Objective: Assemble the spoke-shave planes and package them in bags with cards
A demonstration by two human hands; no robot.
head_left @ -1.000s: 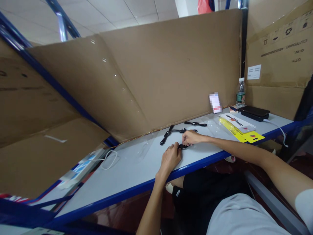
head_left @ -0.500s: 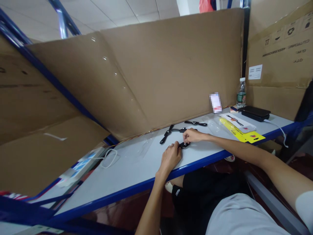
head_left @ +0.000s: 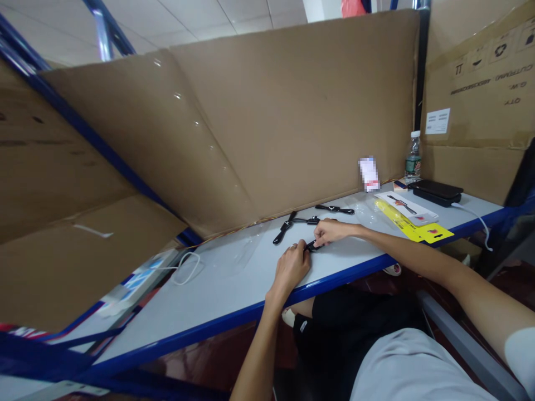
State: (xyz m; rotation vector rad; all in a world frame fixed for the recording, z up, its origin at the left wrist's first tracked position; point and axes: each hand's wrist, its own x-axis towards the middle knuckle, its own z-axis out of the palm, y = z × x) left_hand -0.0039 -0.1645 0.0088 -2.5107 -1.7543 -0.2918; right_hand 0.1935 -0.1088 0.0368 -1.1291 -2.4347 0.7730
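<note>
A black spokeshave [head_left: 310, 246] lies low over the table between my two hands, mostly covered by fingers. My left hand [head_left: 293, 262], with a ring on one finger, is closed around its left end. The fingers of my right hand [head_left: 328, 232] are pinched together at its middle and right part; what exactly they pinch is hidden. Just beyond, a second spokeshave [head_left: 285, 228] lies slanted on the table. Another spokeshave [head_left: 311, 220] is behind my right hand and partly covered by it. Farther back, one more spokeshave [head_left: 334, 210] lies near the cardboard wall.
The white table [head_left: 200, 301] has a blue front edge. On the right are a yellow package card [head_left: 412, 227], a printed card [head_left: 407, 209], clear plastic, a black case [head_left: 437, 192] with a white cable and a water bottle [head_left: 413, 159]. A cardboard panel [head_left: 292, 122] stands behind.
My right hand has shifted slightly and its fingers now sit lower over the spokeshave, covering more of it. My left hand stays in place.
</note>
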